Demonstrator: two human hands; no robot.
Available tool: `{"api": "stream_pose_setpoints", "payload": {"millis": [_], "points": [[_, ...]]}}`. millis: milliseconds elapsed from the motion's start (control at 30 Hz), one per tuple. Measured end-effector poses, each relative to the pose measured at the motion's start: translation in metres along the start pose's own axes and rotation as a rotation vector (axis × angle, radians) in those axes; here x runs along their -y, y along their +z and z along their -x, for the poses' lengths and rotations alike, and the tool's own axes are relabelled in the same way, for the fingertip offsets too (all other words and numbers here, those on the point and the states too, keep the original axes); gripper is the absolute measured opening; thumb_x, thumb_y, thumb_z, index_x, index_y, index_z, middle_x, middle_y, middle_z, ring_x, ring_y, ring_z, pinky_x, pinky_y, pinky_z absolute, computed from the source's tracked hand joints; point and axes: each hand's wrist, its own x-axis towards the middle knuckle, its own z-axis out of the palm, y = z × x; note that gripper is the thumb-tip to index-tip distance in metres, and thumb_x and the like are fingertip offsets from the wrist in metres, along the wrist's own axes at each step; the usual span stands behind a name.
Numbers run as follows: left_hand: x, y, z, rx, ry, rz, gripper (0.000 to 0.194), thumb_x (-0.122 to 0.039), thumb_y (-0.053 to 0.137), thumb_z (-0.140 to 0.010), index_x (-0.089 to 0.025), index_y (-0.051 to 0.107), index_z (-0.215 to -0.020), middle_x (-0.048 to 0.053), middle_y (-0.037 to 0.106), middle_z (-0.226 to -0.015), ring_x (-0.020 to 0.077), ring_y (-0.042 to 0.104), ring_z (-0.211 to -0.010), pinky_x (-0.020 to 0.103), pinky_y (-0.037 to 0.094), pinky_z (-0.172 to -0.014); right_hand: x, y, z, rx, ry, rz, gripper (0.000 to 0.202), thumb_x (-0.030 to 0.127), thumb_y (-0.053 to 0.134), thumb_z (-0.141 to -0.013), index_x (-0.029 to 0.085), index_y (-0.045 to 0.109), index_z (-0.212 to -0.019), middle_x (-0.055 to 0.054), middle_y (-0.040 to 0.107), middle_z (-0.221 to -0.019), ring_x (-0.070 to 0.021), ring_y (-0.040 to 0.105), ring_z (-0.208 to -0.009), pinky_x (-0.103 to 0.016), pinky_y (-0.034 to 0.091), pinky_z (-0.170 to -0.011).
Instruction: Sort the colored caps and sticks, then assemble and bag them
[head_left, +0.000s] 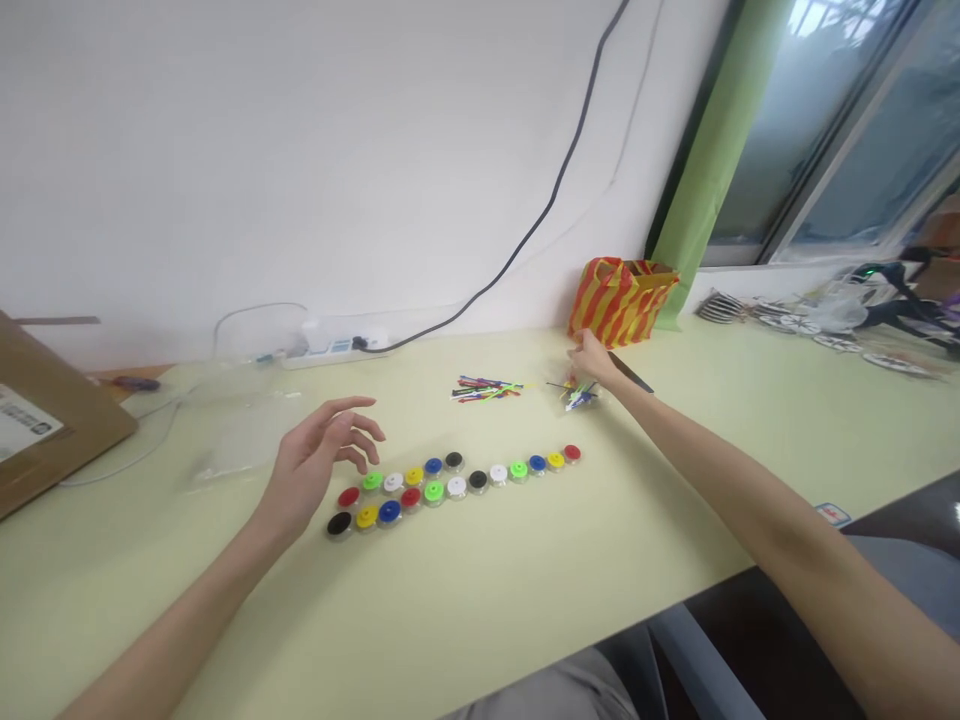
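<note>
My left hand point(319, 455) hovers with its fingers apart and nothing in them, just left of two slanting rows of small round jars. Their lids are black point(340, 523), red point(349, 497), yellow, blue, green and white. My right hand point(591, 358) reaches to the back of the table, its fingers pinched at the top of a small clear bag of coloured sticks point(580, 396). Beside that bag, to the left, lies a loose pile of thin coloured sticks point(487, 389). A dark flat object point(631, 372) is partly hidden behind my right forearm.
A red and yellow striped bag point(622, 305) stands against the wall. At the left are a cardboard box point(67, 420), clear plastic packaging point(244, 435) and a power strip point(330, 345) with a black cable. White discs point(799, 322) lie at the far right.
</note>
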Motion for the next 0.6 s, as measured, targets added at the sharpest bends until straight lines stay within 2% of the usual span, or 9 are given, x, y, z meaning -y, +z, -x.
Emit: {"api": "stream_pose_setpoints", "payload": {"millis": [67, 133, 200, 233, 300, 400, 500, 600], "points": [[0.002, -0.003, -0.002, -0.037, 0.056, -0.097, 0.041, -0.056, 0.053, -0.097, -0.023, 0.064, -0.118, 0.006, 0.070, -0.088, 0.0221, 0.066, -0.071, 0.036, 0.055, -0.064, 0.006, -0.004, 0.002, -0.030, -0.092, 0.045, 0.041, 0.016, 0.058, -0.085, 0.010, 0.054, -0.126, -0.019, 0.062, -0.121, -0.0298, 0.057, -0.114, -0.042, 0.043, -0.102], [0.009, -0.014, -0.008, -0.111, 0.160, -0.321, 0.035, -0.050, 0.049, -0.099, -0.024, 0.065, -0.116, 0.007, 0.070, -0.093, 0.0240, 0.067, -0.082, 0.041, 0.056, -0.078, 0.011, -0.005, 0.014, -0.025, -0.179, 0.063, 0.047, 0.015, 0.055, -0.083, 0.011, 0.052, -0.129, -0.020, 0.057, -0.129, -0.0310, 0.053, -0.122, -0.044, 0.039, -0.108], [0.024, -0.032, -0.016, -0.182, 0.261, -0.663, 0.032, -0.044, 0.047, -0.098, -0.024, 0.066, -0.116, 0.009, 0.071, -0.109, 0.0290, 0.066, -0.104, 0.048, 0.049, -0.099, 0.015, -0.001, 0.038, 0.012, -0.269, 0.069, 0.048, 0.016, 0.055, -0.082, 0.014, 0.052, -0.130, -0.019, 0.056, -0.131, -0.0309, 0.053, -0.122, -0.044, 0.040, -0.108], [0.033, -0.042, -0.020, -0.179, 0.282, -0.816, 0.034, -0.041, 0.046, -0.096, -0.024, 0.067, -0.116, 0.011, 0.067, -0.122, 0.0330, 0.060, -0.119, 0.051, 0.044, -0.106, 0.016, 0.002, 0.053, 0.040, -0.317, 0.072, 0.047, 0.017, 0.055, -0.083, 0.016, 0.052, -0.130, -0.018, 0.056, -0.131, -0.0311, 0.054, -0.122, -0.045, 0.042, -0.107], [0.051, -0.064, -0.028, -0.160, 0.216, -0.978, 0.040, -0.039, 0.042, -0.095, -0.020, 0.065, -0.122, 0.015, 0.058, -0.140, 0.0370, 0.051, -0.133, 0.055, 0.039, -0.112, 0.019, 0.008, 0.084, 0.068, -0.488, 0.146, 0.046, 0.021, 0.053, -0.087, 0.019, 0.051, -0.133, -0.017, 0.055, -0.134, -0.0331, 0.052, -0.125, -0.049, 0.042, -0.108], [0.071, -0.085, -0.035, -0.129, 0.142, -1.034, 0.044, -0.037, 0.039, -0.096, -0.017, 0.063, -0.126, 0.018, 0.056, -0.144, 0.0376, 0.049, -0.135, 0.057, 0.037, -0.113, 0.024, 0.014, 0.118, 0.058, -0.606, 0.163, 0.042, 0.025, 0.047, -0.094, 0.025, 0.051, -0.135, -0.015, 0.056, -0.134, -0.0337, 0.052, -0.127, -0.053, 0.042, -0.109], [0.072, -0.081, -0.035, -0.106, 0.171, -1.019, 0.045, -0.037, 0.035, -0.100, -0.017, 0.061, -0.130, 0.016, 0.054, -0.146, 0.0339, 0.048, -0.138, 0.054, 0.035, -0.117, 0.032, 0.017, 0.130, 0.061, -0.678, 0.125, 0.036, 0.025, 0.044, -0.098, 0.026, 0.054, -0.133, -0.013, 0.058, -0.133, -0.0324, 0.054, -0.127, -0.053, 0.042, -0.110], [0.053, -0.053, -0.027, -0.028, 0.281, -0.939, 0.045, -0.038, 0.031, -0.104, -0.020, 0.058, -0.135, 0.012, 0.052, -0.151, 0.0291, 0.045, -0.141, 0.050, 0.033, -0.120, 0.033, 0.022, 0.131, 0.111, -0.721, 0.094, 0.034, 0.024, 0.042, -0.100, 0.026, 0.058, -0.131, -0.012, 0.059, -0.133, -0.0307, 0.055, -0.128, -0.052, 0.042, -0.111]]}}
